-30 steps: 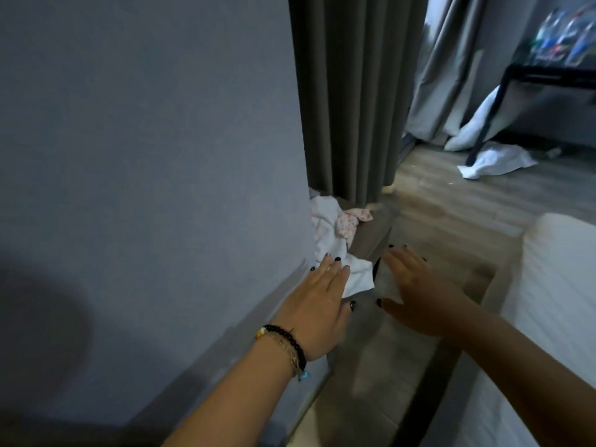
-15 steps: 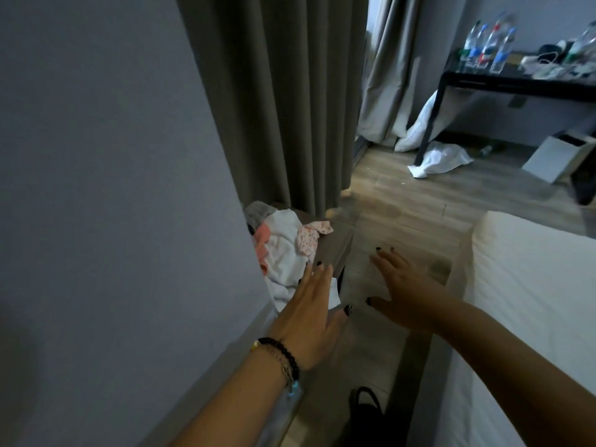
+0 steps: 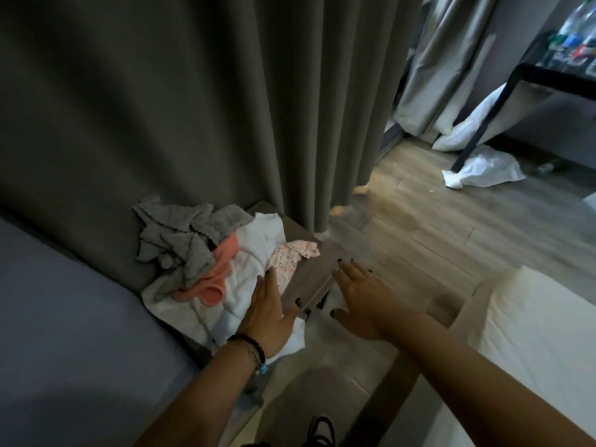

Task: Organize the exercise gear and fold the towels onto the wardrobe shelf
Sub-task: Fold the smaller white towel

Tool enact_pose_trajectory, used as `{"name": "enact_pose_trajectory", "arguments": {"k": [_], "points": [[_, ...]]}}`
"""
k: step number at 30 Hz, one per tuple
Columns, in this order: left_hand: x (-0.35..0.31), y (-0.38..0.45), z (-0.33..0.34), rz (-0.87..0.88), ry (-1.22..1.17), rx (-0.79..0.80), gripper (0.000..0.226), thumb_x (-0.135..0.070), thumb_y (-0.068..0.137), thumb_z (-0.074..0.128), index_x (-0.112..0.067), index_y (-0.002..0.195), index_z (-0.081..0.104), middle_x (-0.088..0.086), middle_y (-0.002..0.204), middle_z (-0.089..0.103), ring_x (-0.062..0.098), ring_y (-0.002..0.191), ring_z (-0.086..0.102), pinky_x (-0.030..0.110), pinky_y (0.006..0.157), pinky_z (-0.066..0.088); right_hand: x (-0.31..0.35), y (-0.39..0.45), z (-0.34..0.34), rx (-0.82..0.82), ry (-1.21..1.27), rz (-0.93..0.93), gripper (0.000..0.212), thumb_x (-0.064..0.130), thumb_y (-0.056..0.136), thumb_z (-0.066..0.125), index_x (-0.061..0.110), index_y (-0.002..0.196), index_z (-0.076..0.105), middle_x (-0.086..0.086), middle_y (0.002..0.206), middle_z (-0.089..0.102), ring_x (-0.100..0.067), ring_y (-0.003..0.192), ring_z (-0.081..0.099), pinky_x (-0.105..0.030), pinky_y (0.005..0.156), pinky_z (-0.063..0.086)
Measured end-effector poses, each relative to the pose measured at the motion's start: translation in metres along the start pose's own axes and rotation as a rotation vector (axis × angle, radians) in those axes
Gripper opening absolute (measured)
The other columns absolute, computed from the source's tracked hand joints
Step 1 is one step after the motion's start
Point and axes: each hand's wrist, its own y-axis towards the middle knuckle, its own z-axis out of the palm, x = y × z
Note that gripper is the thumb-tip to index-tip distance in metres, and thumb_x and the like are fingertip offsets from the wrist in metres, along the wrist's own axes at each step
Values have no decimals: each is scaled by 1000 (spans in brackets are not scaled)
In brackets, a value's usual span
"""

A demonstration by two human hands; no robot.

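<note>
Towels (image 3: 245, 285) now show in full as a crumpled heap on the shelf (image 3: 309, 279); my left hand (image 3: 267, 312) lies flat on them, my right hand (image 3: 361, 301) hovers relaxed beside, so folding can begin.

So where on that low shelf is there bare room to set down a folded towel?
Bare strip of the shelf between the speckled pink cloth and the front edge, by the left hand and right hand. Crowded: the white towel, grey cloth and coral garment cover the rest.
</note>
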Motion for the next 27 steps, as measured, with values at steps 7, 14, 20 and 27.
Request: {"name": "enact_pose_trajectory", "arguments": {"k": [7, 14, 20, 27], "points": [[21, 83, 15, -138, 29, -94, 100, -24, 92, 61, -11, 149, -21, 7, 160, -3, 23, 147, 6, 25, 114, 10, -32, 94, 30, 124, 88, -38, 75, 40, 96, 50, 14, 153, 9, -11, 161, 1, -30, 148, 3, -42, 120, 15], [93, 163, 60, -457, -53, 21, 109, -23, 87, 66, -11, 148, -24, 11, 160, -3, 29, 147, 8, 37, 117, 18, -43, 176, 84, 230, 167, -25, 71, 36, 97, 50, 19, 153, 10, -9, 161, -1, -30, 147, 10, -40, 116, 23], [126, 200, 96, -542, 253, 67, 114, -42, 82, 67, -12, 150, -20, 11, 158, -15, 35, 146, -1, 49, 116, 21, -44, 225, 121, 285, 217, -25, 72, 36, 96, 52, 20, 153, 11, -9, 161, -1, -32, 145, 19, -40, 114, 31], [153, 206, 63, -452, 331, -142, 49, -14, 84, 54, -5, 131, 45, 17, 135, 46, 35, 120, 48, 38, 98, 42, -32, 244, 127, 328, 276, -20, 76, 35, 95, 54, 17, 153, 9, -7, 161, 0, -31, 141, 29, -39, 111, 36]]}}
